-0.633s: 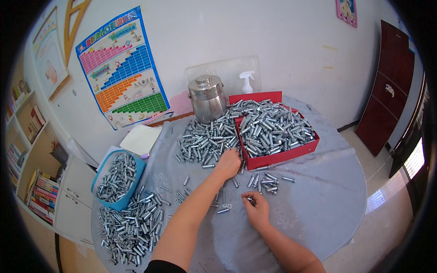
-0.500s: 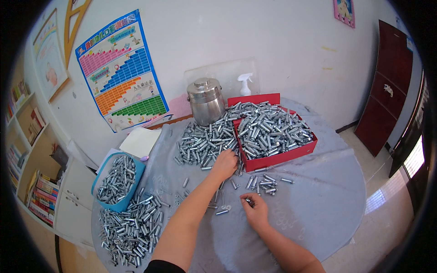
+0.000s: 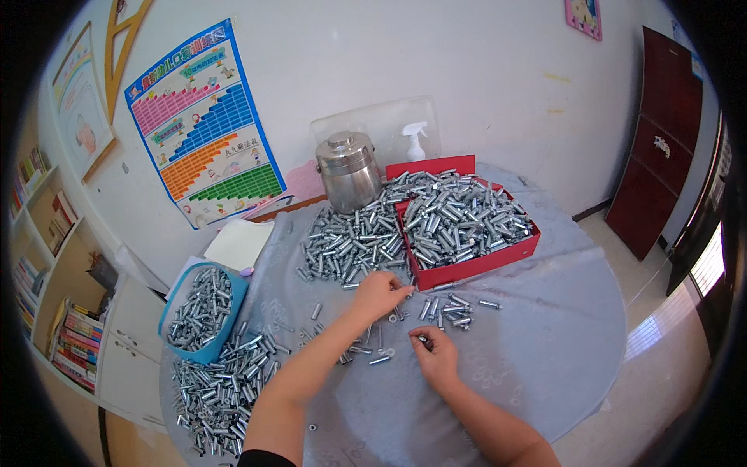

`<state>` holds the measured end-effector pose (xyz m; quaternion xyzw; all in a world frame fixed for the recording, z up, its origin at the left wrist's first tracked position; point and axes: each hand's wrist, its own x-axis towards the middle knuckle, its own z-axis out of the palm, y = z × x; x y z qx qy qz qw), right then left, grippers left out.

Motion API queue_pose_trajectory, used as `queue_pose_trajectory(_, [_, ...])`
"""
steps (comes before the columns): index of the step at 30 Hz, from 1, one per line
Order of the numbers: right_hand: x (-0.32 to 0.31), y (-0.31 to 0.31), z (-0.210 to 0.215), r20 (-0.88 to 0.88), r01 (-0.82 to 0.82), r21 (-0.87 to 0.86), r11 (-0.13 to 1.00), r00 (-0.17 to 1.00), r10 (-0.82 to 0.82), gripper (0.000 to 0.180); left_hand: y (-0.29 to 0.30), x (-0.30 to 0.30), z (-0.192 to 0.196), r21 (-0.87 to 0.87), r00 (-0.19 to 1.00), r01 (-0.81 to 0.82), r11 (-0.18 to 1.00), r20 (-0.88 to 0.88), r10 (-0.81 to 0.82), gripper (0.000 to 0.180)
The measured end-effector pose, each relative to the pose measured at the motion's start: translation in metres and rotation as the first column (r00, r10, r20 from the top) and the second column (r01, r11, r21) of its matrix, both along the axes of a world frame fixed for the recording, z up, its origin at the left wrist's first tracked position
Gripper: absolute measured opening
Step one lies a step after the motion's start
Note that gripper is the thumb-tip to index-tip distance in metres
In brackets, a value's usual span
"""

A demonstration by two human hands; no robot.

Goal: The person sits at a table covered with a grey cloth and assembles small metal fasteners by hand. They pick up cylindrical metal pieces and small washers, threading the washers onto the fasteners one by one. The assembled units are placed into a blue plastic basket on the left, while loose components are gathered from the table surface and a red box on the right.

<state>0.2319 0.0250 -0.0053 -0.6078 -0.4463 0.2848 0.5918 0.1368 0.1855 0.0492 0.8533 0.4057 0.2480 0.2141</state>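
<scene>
Head view shows two bare hands above a round table [image 3: 537, 327] with a grey cover. The right hand [image 3: 437, 359] is bent closed, and its thumb and fingers pinch a small metal bolt [image 3: 425, 340], of which only a part can be seen. The left hand [image 3: 379, 296] is stretched farther forward, with the fingertips near the lower left corner of a red box [image 3: 476, 265]. Its fingers are close together, but I cannot tell if they grip something.

Between the hands and just beside them, some loose bolts [image 3: 380, 359] lie on the cover. To the right of the left hand's fingertips, in front of the box, is a small group of bolts [image 3: 451, 309]. The box is heaped with bolts [image 3: 465, 214], and a big pile [image 3: 354, 241] lies against its left side. Behind this pile stands a steel pot [image 3: 348, 175], and to the right of the pot a white spray bottle [image 3: 415, 144] stands near the wall [image 3: 498, 86].

At the left edge of the table, a blue basin [image 3: 222, 340] holds more bolts, and another pile [image 3: 222, 389] spreads in front of it. Behind the basin lies a pale sheet of paper [image 3: 240, 244]. Farther out, a colourful poster [image 3: 208, 124] hangs on the wall, a bookshelf [image 3: 48, 257] stands at left, and a dark red door [image 3: 657, 148] is at right.
</scene>
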Motion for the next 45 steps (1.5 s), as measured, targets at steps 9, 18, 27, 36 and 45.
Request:
queue_pose_trajectory(9, [-0.003,-0.002,0.003,0.025,0.020,-0.014,1.000,0.999,-0.020,0.010,0.011,0.006,-0.012,0.134,0.956,-0.234,0.963,-0.146,0.253,0.022])
queue_pose_trajectory(18, [-0.003,-0.001,0.006,-0.015,0.018,-0.025,1.000,1.000,-0.018,0.010,0.018,-0.025,-0.015,0.390,1.000,-0.003,0.921,-0.017,0.010,0.018])
queue_pose_trajectory(27, [-0.002,-0.003,0.008,0.012,0.003,-0.033,0.999,1.000,-0.003,0.010,0.002,0.034,-0.032,0.366,0.958,0.021,0.930,-0.272,0.086,0.018])
queue_pose_trajectory(36, [-0.003,0.000,0.002,0.013,0.019,0.014,1.000,1.000,-0.019,0.010,0.011,0.041,-0.033,0.111,0.970,-0.186,0.976,-0.139,0.200,0.017])
queue_pose_trajectory(45, [-0.004,-0.003,0.003,0.008,0.006,0.010,1.000,1.000,-0.006,0.009,0.019,-0.037,0.005,-0.356,0.960,0.153,0.922,-0.166,-0.223,0.021])
